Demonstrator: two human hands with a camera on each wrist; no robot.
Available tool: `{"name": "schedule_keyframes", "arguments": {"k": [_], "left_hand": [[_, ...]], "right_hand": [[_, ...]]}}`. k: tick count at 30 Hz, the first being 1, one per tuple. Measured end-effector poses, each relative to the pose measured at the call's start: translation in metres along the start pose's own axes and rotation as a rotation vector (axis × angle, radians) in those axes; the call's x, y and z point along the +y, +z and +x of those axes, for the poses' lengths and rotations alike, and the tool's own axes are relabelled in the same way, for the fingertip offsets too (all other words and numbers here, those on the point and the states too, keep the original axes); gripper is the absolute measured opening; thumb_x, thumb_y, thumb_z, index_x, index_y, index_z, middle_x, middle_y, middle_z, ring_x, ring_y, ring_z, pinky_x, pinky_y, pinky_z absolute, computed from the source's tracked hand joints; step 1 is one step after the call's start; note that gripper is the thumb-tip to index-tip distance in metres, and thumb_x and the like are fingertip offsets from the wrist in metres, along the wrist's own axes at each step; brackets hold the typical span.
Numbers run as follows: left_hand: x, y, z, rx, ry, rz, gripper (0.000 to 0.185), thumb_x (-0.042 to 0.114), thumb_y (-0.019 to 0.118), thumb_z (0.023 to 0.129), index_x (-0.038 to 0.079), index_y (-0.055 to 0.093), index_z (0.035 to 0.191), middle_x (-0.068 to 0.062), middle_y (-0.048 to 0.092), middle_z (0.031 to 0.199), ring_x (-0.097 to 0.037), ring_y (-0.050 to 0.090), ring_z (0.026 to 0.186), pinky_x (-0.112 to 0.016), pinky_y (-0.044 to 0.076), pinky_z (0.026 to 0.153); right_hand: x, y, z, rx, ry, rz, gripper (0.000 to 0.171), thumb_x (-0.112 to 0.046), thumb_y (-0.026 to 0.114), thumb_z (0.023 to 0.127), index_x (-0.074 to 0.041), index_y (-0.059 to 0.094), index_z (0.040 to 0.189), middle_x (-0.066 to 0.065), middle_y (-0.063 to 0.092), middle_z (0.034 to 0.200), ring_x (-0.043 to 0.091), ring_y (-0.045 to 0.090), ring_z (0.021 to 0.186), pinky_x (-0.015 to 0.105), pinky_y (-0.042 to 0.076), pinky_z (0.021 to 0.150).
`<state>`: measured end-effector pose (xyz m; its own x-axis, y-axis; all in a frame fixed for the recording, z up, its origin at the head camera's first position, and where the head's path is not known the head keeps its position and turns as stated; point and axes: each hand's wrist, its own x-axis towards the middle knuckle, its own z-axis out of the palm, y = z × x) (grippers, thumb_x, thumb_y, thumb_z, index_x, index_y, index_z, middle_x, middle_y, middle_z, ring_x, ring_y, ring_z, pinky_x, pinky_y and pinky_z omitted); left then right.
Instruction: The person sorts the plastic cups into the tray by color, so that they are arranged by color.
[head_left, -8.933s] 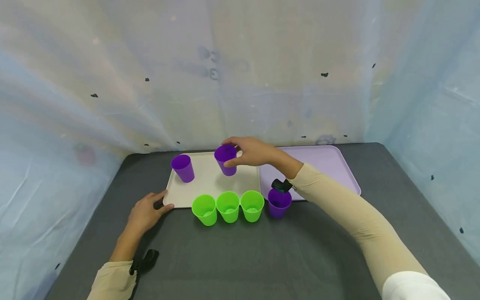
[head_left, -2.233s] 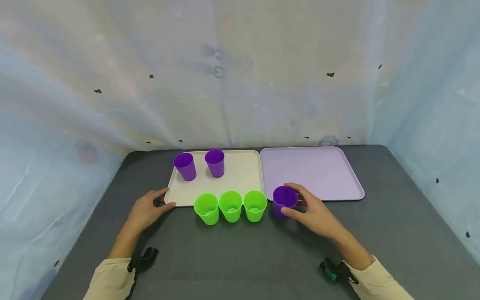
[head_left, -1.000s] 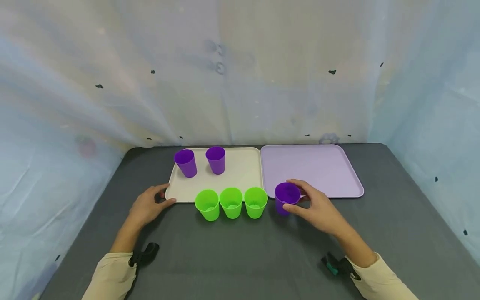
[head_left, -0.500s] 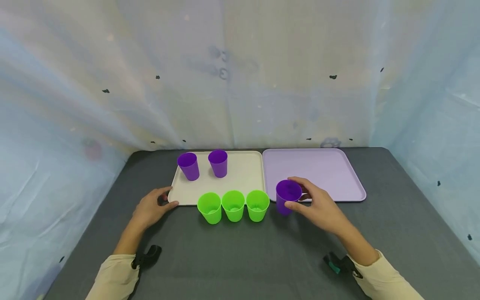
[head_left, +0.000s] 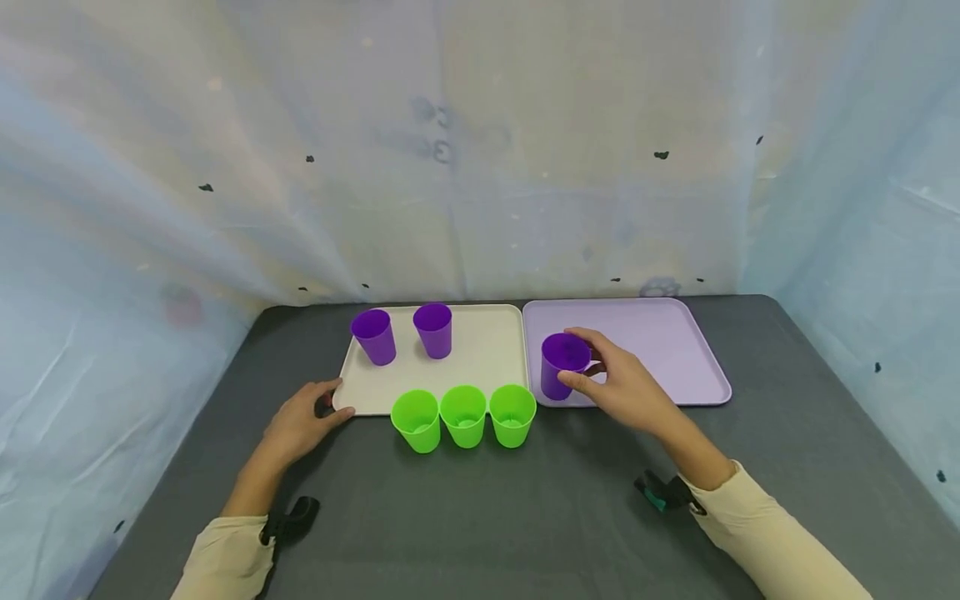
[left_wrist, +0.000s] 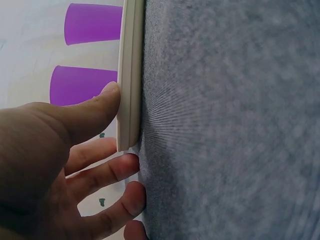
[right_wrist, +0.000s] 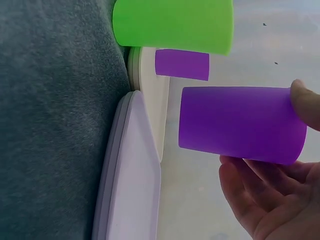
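Right hand (head_left: 622, 385) grips a purple cup (head_left: 561, 364) by its rim, lifted above the lilac tray (head_left: 675, 350). Left hand (head_left: 300, 417), fingers relaxed, thumb against the white tray (head_left: 480, 358) corner, apparently steadying it.

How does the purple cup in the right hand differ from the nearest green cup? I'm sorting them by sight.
The held purple cup is purple and lifted, gripped at the rim by the right hand. The nearest green cup is green, untouched, standing on the grey table. Both are upright, open-topped and alike in shape.

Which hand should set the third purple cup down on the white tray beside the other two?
Right. The right hand already grips that purple cup, lifted above the lilac tray. The left hand rests at the white tray corner, probably steadying it.
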<state>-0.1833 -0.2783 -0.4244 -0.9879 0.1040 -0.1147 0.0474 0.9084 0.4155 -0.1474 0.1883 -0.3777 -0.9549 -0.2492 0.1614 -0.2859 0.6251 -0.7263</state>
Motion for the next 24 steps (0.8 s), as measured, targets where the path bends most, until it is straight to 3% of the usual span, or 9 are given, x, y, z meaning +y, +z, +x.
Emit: {"name": "schedule_keyframes", "arguments": {"k": [10, 19, 24], "left_hand": [[-0.002, -0.001, 0.0, 0.005, 0.028, -0.037, 0.073, 0.043, 0.071, 0.091, 0.002, 0.047, 0.146, -0.013, 0.054, 0.108, -0.03, 0.048, 0.101, -0.047, 0.04, 0.082], [-0.005, 0.0, 0.002, 0.029, 0.018, -0.055, 0.072, 0.044, 0.071, 0.09, 0.005, 0.048, 0.146, -0.009, 0.055, 0.106, -0.029, 0.049, 0.101, -0.044, 0.04, 0.082], [-0.007, 0.001, 0.003, 0.036, 0.032, -0.043, 0.072, 0.046, 0.072, 0.09, 0.005, 0.049, 0.145, -0.007, 0.055, 0.103, -0.025, 0.049, 0.094, -0.038, 0.038, 0.078]], "right_hand": [[-0.003, 0.013, 0.042, -0.083, -0.055, 0.041, 0.065, -0.03, 0.068, 0.096, -0.007, 0.039, 0.15, 0.014, 0.061, 0.132, 0.027, 0.064, 0.111, 0.044, 0.055, 0.092], [-0.004, 0.031, 0.082, -0.125, -0.077, 0.03, 0.065, -0.032, 0.065, 0.097, -0.005, 0.038, 0.15, 0.014, 0.06, 0.133, 0.03, 0.062, 0.12, 0.044, 0.055, 0.095], [0.002, 0.046, 0.105, -0.165, -0.104, 0.054, 0.066, -0.034, 0.061, 0.099, -0.004, 0.034, 0.151, 0.014, 0.058, 0.137, 0.03, 0.057, 0.128, 0.046, 0.05, 0.104]]}}
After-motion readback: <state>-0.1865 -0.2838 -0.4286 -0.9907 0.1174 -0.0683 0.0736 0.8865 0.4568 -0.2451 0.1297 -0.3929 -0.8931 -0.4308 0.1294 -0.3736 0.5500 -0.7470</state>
